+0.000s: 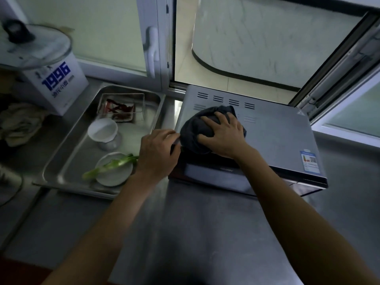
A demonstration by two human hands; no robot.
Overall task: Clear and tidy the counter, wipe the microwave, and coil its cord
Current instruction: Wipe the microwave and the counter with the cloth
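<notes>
Wiping under way: right hand (223, 133), fingers spread, presses a dark cloth (197, 128) onto the microwave (273, 136); left hand (158, 150), fingers curled, steadies its corner; the cord is unseen and the tray (67, 161) uncleared.

Both bare arms are reaching forward, hands side by side.
The right hand (223, 135) is lying palm down with fingers (207, 120) spreading wide and pressing; the left hand (158, 151), just to its left, is curling its fingers over an edge.
</notes>
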